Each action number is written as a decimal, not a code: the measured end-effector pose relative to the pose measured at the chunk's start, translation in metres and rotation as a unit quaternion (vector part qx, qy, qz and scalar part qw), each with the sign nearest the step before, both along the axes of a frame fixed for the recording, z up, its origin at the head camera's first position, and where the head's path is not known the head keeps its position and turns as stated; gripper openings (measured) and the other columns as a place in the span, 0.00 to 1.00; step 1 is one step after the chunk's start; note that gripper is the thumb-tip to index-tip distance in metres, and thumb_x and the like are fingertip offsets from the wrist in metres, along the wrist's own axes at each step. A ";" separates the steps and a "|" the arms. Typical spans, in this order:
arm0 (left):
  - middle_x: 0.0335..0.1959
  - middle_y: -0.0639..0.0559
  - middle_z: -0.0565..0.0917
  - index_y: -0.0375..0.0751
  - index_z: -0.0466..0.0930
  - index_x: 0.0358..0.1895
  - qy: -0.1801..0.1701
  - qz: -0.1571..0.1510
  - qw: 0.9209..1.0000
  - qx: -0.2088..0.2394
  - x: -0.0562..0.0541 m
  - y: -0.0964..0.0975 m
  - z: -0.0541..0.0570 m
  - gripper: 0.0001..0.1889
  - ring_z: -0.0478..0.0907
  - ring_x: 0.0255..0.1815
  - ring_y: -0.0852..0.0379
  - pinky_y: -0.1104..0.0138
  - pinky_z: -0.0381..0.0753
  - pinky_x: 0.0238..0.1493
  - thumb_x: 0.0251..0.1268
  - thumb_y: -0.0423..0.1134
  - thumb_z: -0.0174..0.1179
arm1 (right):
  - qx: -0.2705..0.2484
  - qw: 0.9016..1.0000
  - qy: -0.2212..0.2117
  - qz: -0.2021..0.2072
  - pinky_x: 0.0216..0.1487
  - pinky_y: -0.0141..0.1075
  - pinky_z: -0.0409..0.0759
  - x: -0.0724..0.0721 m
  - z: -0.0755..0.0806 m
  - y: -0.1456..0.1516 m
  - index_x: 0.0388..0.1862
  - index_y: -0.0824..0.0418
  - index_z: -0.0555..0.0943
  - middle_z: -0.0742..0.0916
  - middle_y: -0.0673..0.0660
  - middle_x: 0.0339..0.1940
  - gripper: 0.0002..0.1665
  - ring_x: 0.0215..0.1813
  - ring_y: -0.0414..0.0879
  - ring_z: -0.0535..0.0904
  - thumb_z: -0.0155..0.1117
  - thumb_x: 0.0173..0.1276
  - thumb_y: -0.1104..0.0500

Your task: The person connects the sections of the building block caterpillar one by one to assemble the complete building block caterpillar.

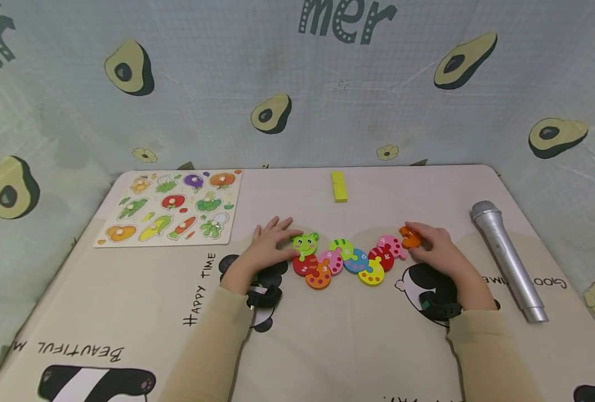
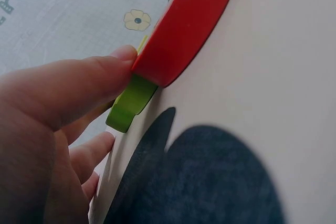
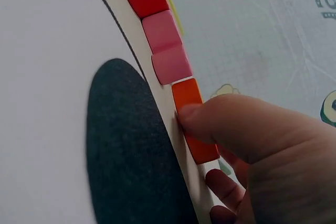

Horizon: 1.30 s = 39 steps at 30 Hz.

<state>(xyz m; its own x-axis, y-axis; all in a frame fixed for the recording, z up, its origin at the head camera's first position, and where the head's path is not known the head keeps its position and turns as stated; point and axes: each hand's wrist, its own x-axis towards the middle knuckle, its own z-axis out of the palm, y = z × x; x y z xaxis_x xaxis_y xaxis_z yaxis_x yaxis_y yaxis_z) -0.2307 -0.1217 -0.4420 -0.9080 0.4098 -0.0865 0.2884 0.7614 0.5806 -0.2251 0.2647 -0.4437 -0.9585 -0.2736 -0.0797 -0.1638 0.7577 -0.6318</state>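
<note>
A wooden caterpillar puzzle of round numbered pieces winds across the middle of the table. At its left end are a green smiling head piece (image 1: 305,244) and a red piece (image 1: 305,265). My left hand (image 1: 268,245) rests there with fingers spread, its thumb (image 2: 125,53) touching the red piece's edge (image 2: 181,30) and a fingertip by the head. At the right end is a pink piece (image 1: 390,245) marked 9. Just right of it, my right hand (image 1: 435,245) pinches an orange puzzle piece (image 1: 410,237) between thumb and fingers, low over the table, a narrow gap from the pink one (image 3: 173,65).
A vegetable peg-puzzle board (image 1: 212,234) lies at the back left. A yellow block (image 1: 339,187) sits near the back edge. To the right of my right hand lies a silver microphone (image 1: 509,259). Panda drawings and lettering cover the tablecloth (image 1: 353,335).
</note>
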 end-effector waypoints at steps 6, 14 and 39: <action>0.72 0.50 0.54 0.55 0.70 0.61 -0.002 -0.004 1.000 0.000 0.000 0.002 -0.002 0.27 0.38 0.74 0.45 0.41 0.28 0.67 0.56 0.54 0.57 | -0.006 1.000 0.014 -0.007 0.55 0.60 0.68 0.011 0.006 0.002 0.67 0.65 0.59 0.63 0.69 0.63 0.40 0.60 0.65 0.58 0.62 0.58 0.57; 0.72 0.50 0.55 0.55 0.70 0.60 0.001 -0.005 1.000 0.001 0.000 0.002 -0.001 0.27 0.39 0.74 0.45 0.41 0.28 0.67 0.55 0.54 0.57 | -0.025 0.999 -0.018 0.015 0.57 0.57 0.68 0.035 0.014 -0.008 0.62 0.69 0.62 0.65 0.70 0.59 0.36 0.55 0.62 0.66 0.63 0.59 0.55; 0.72 0.49 0.55 0.54 0.70 0.60 0.004 -0.003 1.000 0.000 0.000 0.000 0.000 0.27 0.38 0.74 0.44 0.40 0.29 0.67 0.55 0.54 0.57 | -0.017 1.000 -0.008 0.011 0.60 0.57 0.66 0.031 0.001 -0.016 0.60 0.68 0.65 0.69 0.68 0.59 0.36 0.59 0.62 0.64 0.66 0.56 0.56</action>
<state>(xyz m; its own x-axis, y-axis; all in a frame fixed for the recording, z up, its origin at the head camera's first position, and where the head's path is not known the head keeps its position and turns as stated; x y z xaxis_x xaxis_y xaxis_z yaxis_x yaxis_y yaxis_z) -0.2311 -0.1216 -0.4419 -0.9063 0.4153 -0.0791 0.2973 0.7591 0.5791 -0.1937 0.2485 -0.4431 -0.9511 -0.2971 -0.0849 -0.1698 0.7321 -0.6597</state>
